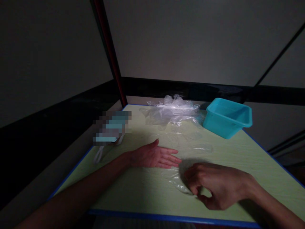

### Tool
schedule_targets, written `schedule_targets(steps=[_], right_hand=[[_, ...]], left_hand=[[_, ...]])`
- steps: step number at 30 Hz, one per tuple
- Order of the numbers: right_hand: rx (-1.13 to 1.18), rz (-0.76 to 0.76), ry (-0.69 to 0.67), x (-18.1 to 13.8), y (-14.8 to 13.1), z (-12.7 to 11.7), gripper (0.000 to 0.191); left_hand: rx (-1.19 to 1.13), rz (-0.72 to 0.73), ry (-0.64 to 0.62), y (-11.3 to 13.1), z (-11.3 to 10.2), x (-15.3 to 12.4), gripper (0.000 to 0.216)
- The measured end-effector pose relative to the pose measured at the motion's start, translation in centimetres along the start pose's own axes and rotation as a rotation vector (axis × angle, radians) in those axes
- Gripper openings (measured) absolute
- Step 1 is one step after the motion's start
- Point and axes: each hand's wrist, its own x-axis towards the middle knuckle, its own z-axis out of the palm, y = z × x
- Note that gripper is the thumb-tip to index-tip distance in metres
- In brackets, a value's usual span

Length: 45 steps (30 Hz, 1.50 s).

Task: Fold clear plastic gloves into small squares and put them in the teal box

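My left hand lies palm up on the green table with its fingers stretched out flat, holding nothing. Just in front of its fingertips a thin clear plastic glove lies on the table. My right hand is curled beside it, thumb and fingertips pinching the glove's near edge. Another flat clear glove lies further back on the table.
A heap of clear plastic gloves sits at the table's far edge. A turquoise plastic tub stands at the far right. A blurred-out object with white straps rests at the left edge. Dark rails and a red post stand behind.
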Motion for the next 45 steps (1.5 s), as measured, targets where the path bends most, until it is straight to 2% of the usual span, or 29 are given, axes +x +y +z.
schedule_targets(steps=[7,14,19,29,45], right_hand=[[0.102,-0.034,0.074,-0.4,0.6,-0.8,0.017],[0.343,-0.080,0.107,-0.5,2.0,-1.5,0.017],[0.414,-0.038,0.156,-0.6,3.2,-2.0,0.013],[0.463,0.142,0.206,-0.7,4.4,-2.4,0.009],[0.556,0.166,0.238,-0.8,6.3,-2.0,0.007]], left_hand=[[0.006,0.023,-0.037,-0.2,-0.3,0.0,0.073],[-0.039,0.014,-0.039,-0.6,-0.9,0.1,0.078],[-0.159,0.089,-0.114,-1.4,-1.7,0.3,0.092],[-0.226,0.072,-0.118,-1.6,-1.9,0.3,0.087],[-0.296,0.049,-0.100,-1.6,-2.1,0.5,0.086]])
